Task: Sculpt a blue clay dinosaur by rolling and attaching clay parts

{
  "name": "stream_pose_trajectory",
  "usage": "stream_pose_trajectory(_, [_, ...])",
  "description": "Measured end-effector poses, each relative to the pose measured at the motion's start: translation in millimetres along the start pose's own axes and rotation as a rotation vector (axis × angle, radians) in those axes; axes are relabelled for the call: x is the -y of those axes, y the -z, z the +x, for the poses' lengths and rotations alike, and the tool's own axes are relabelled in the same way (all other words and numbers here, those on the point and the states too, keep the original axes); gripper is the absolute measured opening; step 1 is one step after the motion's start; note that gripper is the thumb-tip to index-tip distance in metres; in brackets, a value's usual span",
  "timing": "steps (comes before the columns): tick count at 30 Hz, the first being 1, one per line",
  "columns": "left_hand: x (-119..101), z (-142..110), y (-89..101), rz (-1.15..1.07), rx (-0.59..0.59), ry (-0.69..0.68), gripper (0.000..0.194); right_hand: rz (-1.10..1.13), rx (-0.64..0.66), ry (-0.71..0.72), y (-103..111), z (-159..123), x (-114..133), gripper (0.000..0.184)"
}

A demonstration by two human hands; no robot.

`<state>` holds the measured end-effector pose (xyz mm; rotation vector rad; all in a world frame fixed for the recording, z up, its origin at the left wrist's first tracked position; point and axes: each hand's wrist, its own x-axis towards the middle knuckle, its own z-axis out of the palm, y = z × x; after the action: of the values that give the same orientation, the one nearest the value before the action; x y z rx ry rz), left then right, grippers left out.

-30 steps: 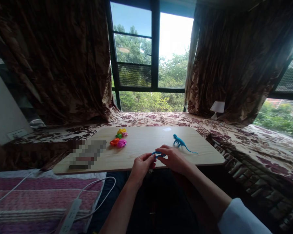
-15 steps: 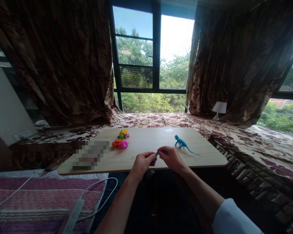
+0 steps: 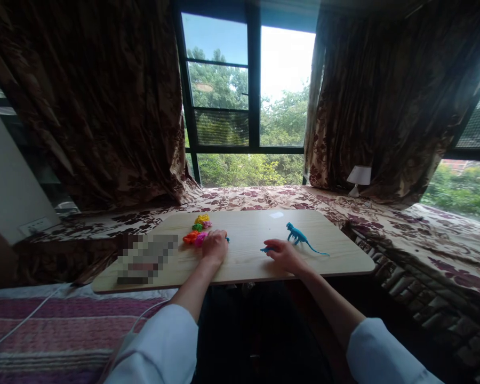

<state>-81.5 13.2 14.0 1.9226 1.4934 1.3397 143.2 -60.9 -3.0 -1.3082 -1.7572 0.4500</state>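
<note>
My left hand [image 3: 215, 247] is closed above the table, beside a pink clay lump [image 3: 201, 239] that it partly covers. A small bit of blue modelling clay [image 3: 228, 239] shows at its fingertips. My right hand [image 3: 283, 256] is low over the near part of the table, its fingers closed on a blue modelling clay piece [image 3: 266, 249] that pokes out to the left. Just beyond it stands a blue animal figure [image 3: 297, 234] with legs and a long thin tail. Orange [image 3: 190, 238], green [image 3: 197, 227] and yellow clay [image 3: 202, 218] lumps lie near my left hand.
A blurred-out flat object [image 3: 147, 260] lies on the left of the pale wooden table [image 3: 244, 269]. A patterned cloth ledge runs behind, with a small white lamp [image 3: 359, 176] at right. A striped quilt [image 3: 64, 330] and white cable are at lower left.
My hands have parted: at first both were on one blue clay strand. The left has moved left to the coloured lumps with a blue bit; the right keeps the other piece near the figure.
</note>
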Motion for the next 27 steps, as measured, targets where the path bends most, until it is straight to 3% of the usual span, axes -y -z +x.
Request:
stream_pose_trajectory(6, [-15.9,-21.9,4.3,0.183,0.037,-0.2,0.032,-0.136,-0.008,0.066,-2.2,-3.9,2.0,0.019])
stream_pose_trajectory(12, [-51.1,-65.7,-36.8,0.194,0.186,-0.347,0.014,-0.231,0.021,0.133,6.9,-10.9,2.8,0.031])
stream_pose_trajectory(15, [-57.1,-74.1,-46.8,0.193,0.206,-0.357,0.016,-0.28,0.008,0.136,12.0,-12.3,-0.2,0.03])
stream_pose_trajectory(23, [-55.9,-79.8,-43.2,0.235,0.2,-0.341,0.013,-0.35,0.066,0.213,24.5,-31.1,5.5,0.019])
stream_pose_trajectory(27, [-58.2,-81.1,-50.6,0.255,0.173,-0.314,0.008,-0.389,0.033,0.207,20.0,-21.6,12.7,0.028])
